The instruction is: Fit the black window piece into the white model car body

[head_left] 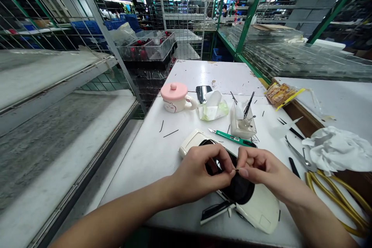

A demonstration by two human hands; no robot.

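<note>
A white model car point(260, 209) with a glossy black top point(241, 192) lies on the table below my hands. Its black-and-white side piece, which looks like a door point(216, 212), juts out toward the near edge. Just above the black top, my left hand point(200, 168) pinches thumb and forefinger together. My right hand point(260, 166) pinches close against it, fingertips nearly meeting. A tiny dark piece point(236, 170) shows between the fingertips, too small to name. Behind the car rests a green craft knife point(232, 138), its blade to the left.
Farther back stand a pink-lidded mug point(174, 99), a phone point(202, 92), a tissue pack point(213, 108) and a tool holder point(243, 124). At right lie scissors with yellow handles point(334, 190), tweezers point(292, 128) and crumpled white cloth point(343, 149). A metal rack point(116, 124) borders the left.
</note>
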